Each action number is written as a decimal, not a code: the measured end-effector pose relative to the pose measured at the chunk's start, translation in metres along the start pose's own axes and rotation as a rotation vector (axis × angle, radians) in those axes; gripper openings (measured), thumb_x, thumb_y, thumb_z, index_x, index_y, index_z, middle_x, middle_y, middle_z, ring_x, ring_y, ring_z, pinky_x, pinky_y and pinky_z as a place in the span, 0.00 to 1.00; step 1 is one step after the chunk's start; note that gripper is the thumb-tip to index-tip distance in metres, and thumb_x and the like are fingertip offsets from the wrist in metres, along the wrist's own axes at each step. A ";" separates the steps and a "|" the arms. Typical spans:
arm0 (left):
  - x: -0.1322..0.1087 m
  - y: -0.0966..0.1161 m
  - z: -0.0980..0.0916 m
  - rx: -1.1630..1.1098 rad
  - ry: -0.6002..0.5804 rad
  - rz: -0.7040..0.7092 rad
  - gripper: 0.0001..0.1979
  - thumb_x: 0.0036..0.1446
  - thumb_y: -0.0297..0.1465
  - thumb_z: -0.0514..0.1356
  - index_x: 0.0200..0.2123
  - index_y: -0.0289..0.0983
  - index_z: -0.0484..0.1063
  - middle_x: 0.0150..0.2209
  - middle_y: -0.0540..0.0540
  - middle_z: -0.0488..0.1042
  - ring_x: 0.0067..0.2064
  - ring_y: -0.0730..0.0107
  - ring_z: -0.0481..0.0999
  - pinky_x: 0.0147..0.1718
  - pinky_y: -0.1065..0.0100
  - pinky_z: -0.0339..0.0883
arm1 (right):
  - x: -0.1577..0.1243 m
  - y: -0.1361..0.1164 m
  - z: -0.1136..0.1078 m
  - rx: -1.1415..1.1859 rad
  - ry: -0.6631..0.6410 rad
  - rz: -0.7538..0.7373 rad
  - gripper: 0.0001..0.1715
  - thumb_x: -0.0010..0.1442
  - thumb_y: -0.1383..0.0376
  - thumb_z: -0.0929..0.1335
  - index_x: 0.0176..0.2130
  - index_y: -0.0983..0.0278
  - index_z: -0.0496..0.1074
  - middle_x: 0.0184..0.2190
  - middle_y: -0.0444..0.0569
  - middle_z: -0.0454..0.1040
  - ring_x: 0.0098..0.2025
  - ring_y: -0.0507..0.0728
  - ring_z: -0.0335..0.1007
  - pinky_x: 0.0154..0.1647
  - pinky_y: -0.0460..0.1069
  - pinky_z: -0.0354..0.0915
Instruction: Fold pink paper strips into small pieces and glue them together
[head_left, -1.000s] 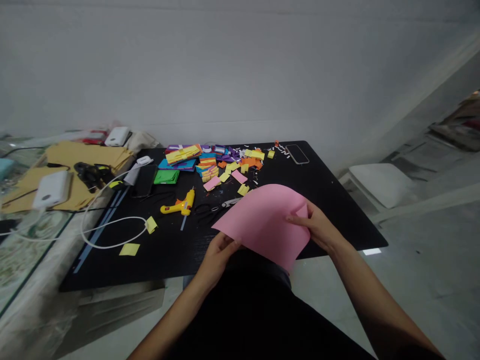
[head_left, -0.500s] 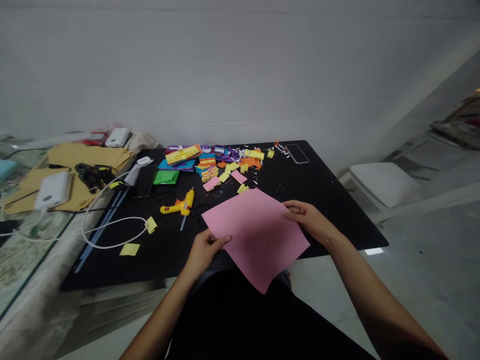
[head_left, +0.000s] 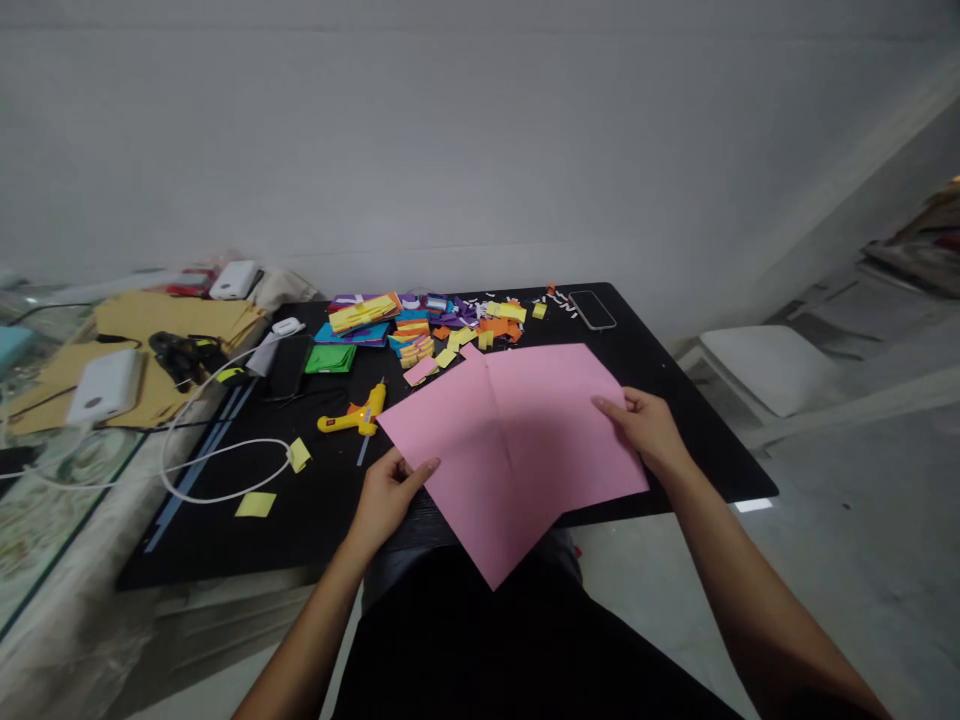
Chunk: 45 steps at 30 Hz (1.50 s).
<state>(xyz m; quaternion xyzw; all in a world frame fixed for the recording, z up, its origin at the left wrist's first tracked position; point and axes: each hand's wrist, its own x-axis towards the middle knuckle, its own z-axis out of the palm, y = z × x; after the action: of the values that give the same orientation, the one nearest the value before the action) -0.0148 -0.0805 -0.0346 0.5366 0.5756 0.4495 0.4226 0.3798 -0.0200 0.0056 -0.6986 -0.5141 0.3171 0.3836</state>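
Note:
A large pink paper sheet (head_left: pixel 510 440) with a crease down its middle lies spread open over the near edge of the black table (head_left: pixel 660 370). My left hand (head_left: pixel 386 490) pinches its left edge between thumb and fingers. My right hand (head_left: pixel 645 430) grips its right half, fingers curled on the paper. One corner of the sheet hangs past the table edge above my lap.
A yellow glue gun (head_left: pixel 352 412) lies left of the sheet. Behind it are stacks and scraps of coloured paper (head_left: pixel 420 325), a phone (head_left: pixel 592 308), a white cable (head_left: pixel 225 470), yellow notes (head_left: pixel 255 503). On the left are brown envelopes and a white power bank (head_left: pixel 105 385). A white seat (head_left: pixel 765 365) stands at right.
The pink sheet, folded over and held up a second ago, has been opened out flat to full width. My right hand moved right with its half; my left hand shifted slightly left.

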 end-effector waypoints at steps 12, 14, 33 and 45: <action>0.004 0.006 -0.016 -0.051 0.176 0.071 0.20 0.63 0.45 0.65 0.49 0.36 0.78 0.43 0.44 0.83 0.44 0.60 0.79 0.44 0.65 0.71 | -0.010 0.016 0.015 -0.352 0.256 -0.222 0.38 0.59 0.60 0.73 0.65 0.70 0.68 0.65 0.73 0.68 0.69 0.80 0.61 0.69 0.76 0.57; 0.004 0.010 -0.016 -0.084 0.162 0.060 0.21 0.62 0.45 0.67 0.50 0.36 0.78 0.41 0.45 0.83 0.41 0.61 0.80 0.42 0.66 0.71 | -0.016 0.003 0.032 -0.164 0.065 -0.282 0.30 0.61 0.54 0.74 0.59 0.62 0.74 0.62 0.65 0.74 0.65 0.75 0.68 0.70 0.73 0.61; -0.002 0.015 -0.042 -0.105 -0.052 0.093 0.10 0.58 0.39 0.69 0.37 0.39 0.86 0.55 0.37 0.84 0.56 0.50 0.83 0.55 0.54 0.75 | -0.032 -0.046 0.087 0.374 -0.467 -0.342 0.11 0.57 0.66 0.70 0.30 0.57 0.85 0.45 0.50 0.85 0.50 0.62 0.81 0.57 0.59 0.72; 0.001 0.010 -0.046 0.018 -0.179 0.125 0.13 0.54 0.33 0.69 0.44 0.42 0.87 0.51 0.39 0.86 0.53 0.51 0.84 0.49 0.58 0.78 | -0.039 -0.045 0.086 0.420 -0.483 -0.224 0.15 0.55 0.67 0.67 0.30 0.57 0.85 0.46 0.48 0.86 0.54 0.63 0.79 0.60 0.59 0.69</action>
<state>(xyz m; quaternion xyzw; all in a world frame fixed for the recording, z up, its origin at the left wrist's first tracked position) -0.0566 -0.0826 -0.0137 0.6133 0.5051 0.4199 0.4386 0.2762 -0.0315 0.0027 -0.4481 -0.5872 0.5282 0.4187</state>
